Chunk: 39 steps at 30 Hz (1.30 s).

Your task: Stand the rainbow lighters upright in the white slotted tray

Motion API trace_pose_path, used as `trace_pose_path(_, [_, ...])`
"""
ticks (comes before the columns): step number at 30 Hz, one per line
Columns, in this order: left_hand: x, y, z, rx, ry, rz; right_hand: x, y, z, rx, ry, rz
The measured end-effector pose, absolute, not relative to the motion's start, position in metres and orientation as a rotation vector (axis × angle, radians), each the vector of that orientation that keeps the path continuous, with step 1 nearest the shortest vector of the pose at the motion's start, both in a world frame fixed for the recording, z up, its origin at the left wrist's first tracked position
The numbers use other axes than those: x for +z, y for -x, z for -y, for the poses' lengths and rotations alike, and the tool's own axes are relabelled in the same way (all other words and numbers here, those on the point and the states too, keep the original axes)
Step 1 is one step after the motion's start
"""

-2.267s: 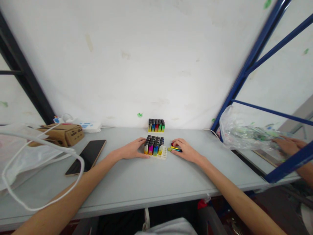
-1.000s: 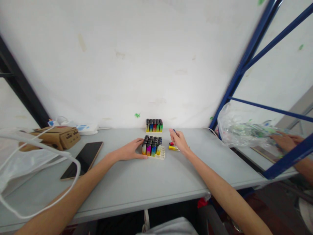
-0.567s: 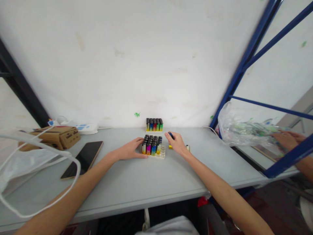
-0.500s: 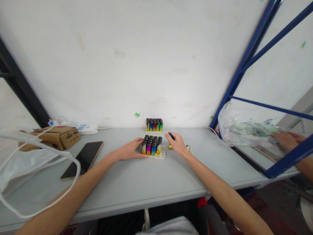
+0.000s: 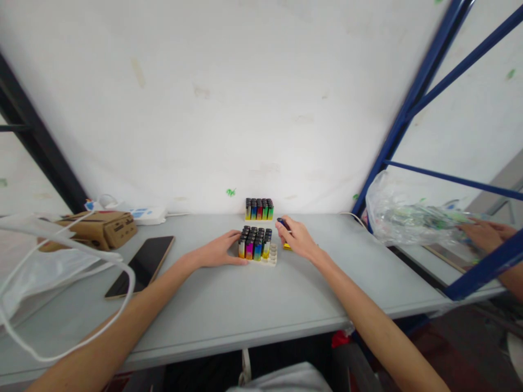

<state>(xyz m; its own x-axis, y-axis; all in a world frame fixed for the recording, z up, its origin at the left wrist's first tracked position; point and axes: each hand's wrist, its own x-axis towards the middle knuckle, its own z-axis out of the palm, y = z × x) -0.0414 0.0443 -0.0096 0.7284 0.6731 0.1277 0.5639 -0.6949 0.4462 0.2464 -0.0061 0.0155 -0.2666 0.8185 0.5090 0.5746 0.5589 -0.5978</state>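
Note:
A white tray (image 5: 273, 259) stands mid-table, filled with several upright coloured lighters (image 5: 255, 243) with black tops. My left hand (image 5: 220, 249) rests against the tray's left side with its fingers curled round it. My right hand (image 5: 295, 237) hovers just right of the tray, pinching a dark blue lighter (image 5: 281, 221) by its top. A yellow lighter (image 5: 287, 246) lies on the table under that hand, mostly hidden. A second tray of lighters (image 5: 259, 209) stands further back by the wall.
A phone (image 5: 141, 265) lies face up at the left, beside a cardboard box (image 5: 102, 227), a power strip (image 5: 143, 213) and a white bag with cord (image 5: 49, 267). At the right, a blue frame (image 5: 408, 109) and another person's hand (image 5: 486, 233) on a clear plastic bag (image 5: 404, 218).
My right hand lifted a blue lighter off the table and moved it left toward the near tray. My left hand has stayed on the tray.

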Motion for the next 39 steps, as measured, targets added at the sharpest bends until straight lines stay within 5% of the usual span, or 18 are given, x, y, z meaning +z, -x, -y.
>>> trace_pose_path(6, [-0.012,0.043,-0.046,0.427,-2.553,-0.938,0.027,-0.259,0.010,0.199,1.126,2.197])
trace_pose_path(14, [-0.014,0.042,-0.047,0.428,-2.541,-0.925,0.021,-0.259,0.018,0.875,1.060,2.229])
trace_pose_path(22, [-0.014,0.043,-0.047,0.433,-2.541,-0.928,0.022,-0.247,0.019,0.631,1.047,2.389])
trace_pose_path(30, [-0.014,0.043,-0.047,0.428,-2.556,-0.926,0.011,-0.241,0.021,0.725,1.017,2.293])
trace_pose_path(39, [-0.014,0.043,-0.047,0.434,-2.558,-0.929,0.015,-0.249,0.014,0.372,1.174,2.428])
